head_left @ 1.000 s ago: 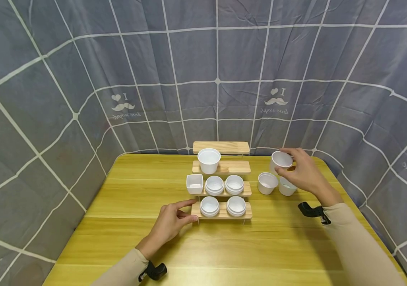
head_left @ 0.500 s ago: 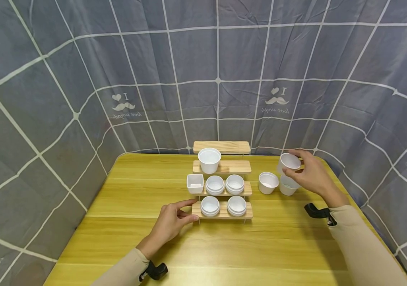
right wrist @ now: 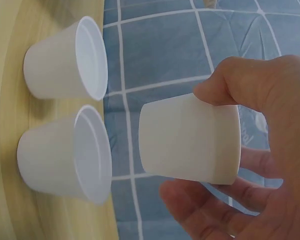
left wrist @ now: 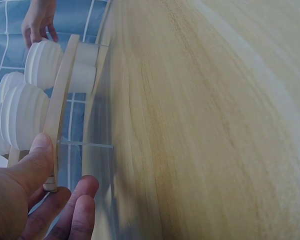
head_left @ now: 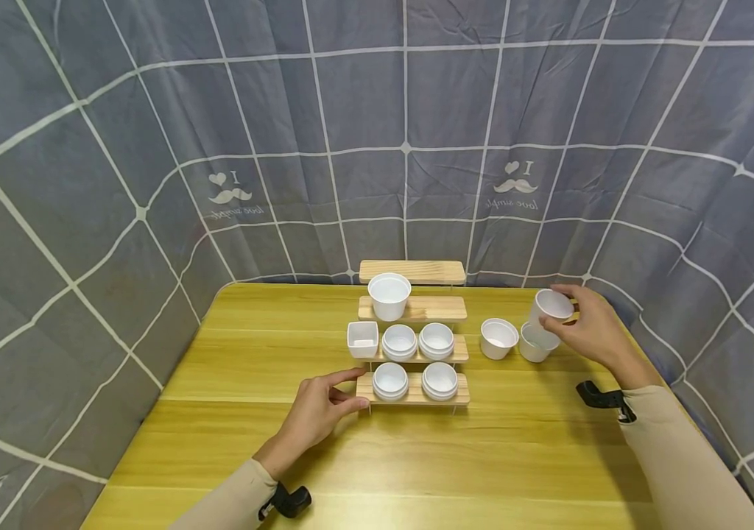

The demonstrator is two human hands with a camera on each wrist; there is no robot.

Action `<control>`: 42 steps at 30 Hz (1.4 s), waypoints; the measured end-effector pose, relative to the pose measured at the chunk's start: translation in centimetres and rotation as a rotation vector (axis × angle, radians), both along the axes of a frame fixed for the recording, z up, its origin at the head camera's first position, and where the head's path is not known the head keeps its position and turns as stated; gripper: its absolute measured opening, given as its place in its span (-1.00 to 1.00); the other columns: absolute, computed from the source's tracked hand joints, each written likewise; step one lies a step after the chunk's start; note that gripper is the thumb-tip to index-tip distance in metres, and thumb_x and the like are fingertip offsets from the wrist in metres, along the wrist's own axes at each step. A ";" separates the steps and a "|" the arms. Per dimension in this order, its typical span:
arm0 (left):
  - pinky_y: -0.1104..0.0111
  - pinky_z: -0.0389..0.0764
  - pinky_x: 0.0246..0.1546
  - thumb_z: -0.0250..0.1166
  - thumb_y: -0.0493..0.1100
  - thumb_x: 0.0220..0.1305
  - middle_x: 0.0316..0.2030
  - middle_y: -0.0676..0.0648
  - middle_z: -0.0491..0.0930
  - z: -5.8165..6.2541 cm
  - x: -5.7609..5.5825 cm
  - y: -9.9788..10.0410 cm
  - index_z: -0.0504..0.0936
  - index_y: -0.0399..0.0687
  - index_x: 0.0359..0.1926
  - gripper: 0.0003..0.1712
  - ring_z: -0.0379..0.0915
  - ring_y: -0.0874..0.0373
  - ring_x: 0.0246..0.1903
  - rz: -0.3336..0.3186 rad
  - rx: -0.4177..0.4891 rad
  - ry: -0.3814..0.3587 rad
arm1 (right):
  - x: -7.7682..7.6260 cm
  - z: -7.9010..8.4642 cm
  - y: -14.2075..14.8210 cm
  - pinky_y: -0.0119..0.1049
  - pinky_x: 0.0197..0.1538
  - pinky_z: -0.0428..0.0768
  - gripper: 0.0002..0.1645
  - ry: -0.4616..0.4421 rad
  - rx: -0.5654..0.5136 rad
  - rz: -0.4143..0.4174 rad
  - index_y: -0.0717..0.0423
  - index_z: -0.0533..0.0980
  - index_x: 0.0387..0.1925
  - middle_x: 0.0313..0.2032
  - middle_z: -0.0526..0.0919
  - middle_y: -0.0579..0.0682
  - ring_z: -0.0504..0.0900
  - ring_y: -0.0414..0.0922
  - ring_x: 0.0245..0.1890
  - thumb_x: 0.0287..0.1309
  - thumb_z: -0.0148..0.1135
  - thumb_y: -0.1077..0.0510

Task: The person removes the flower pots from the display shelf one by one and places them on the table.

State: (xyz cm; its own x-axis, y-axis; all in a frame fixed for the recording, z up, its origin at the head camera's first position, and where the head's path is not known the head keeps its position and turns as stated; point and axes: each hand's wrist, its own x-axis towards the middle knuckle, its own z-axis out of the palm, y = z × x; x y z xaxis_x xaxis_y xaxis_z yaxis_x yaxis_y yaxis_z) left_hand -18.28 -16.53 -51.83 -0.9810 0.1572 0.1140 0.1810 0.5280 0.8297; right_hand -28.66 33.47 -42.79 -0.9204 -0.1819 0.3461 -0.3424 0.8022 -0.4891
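My left hand (head_left: 317,412) pinches the left end of the lowest board (left wrist: 60,110) of a tiered wooden stand, thumb on top and fingers beneath. Raised off the table in my right hand (head_left: 592,324) is a white plastic cup (right wrist: 187,140), gripped near its rim between thumb and fingers. Just below and beside it, a second white cup (head_left: 536,344) stands upright, overlapped by the held one in the head view. To its left stands a third cup (head_left: 499,338), also upright, with its mouth up.
Two round white dishes (head_left: 390,381) sit on the lowest board. Above them, another tier bears a square white dish (head_left: 362,338) and two round ones. A larger white cup (head_left: 389,296) stands on the third board; the top board (head_left: 412,271) is bare. A grey gridded curtain (head_left: 377,184) surrounds the table.
My right hand has carried the cup to the right, from above the gap between the two standing cups to above the right one. My left hand stays on the stand.
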 end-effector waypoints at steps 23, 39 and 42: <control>0.46 0.76 -0.32 0.72 -0.13 0.38 0.29 -0.25 0.87 0.2 0.0 0.0 0.84 0.05 0.43 -0.38 0.98 0.08 -0.19 0.002 0.001 0.007 | -0.3 -1.8 3.8 -0.06 -0.09 0.63 -0.19 -0.014 0.032 -0.082 0.38 0.55 0.52 0.23 0.70 0.56 0.76 0.47 0.06 0.41 0.64 0.11; 0.46 0.74 -0.35 0.72 -0.13 0.38 0.30 -0.28 0.86 0.1 0.0 0.1 0.85 0.04 0.42 -0.39 0.99 0.06 -0.19 0.005 0.000 0.010 | -0.4 -2.9 5.4 -0.07 -0.10 0.56 -0.20 -0.017 0.038 -0.127 0.41 0.56 0.49 0.18 0.67 0.60 0.73 0.49 0.05 0.39 0.63 0.10; 0.47 0.75 -0.34 0.72 -0.13 0.38 0.31 -0.28 0.86 0.1 0.0 0.1 0.85 0.05 0.42 -0.40 0.98 0.07 -0.19 0.007 -0.001 0.010 | -0.4 -3.2 5.7 -0.09 -0.11 0.53 -0.18 -0.032 0.038 -0.141 0.44 0.54 0.51 0.17 0.65 0.61 0.69 0.45 0.03 0.42 0.61 0.09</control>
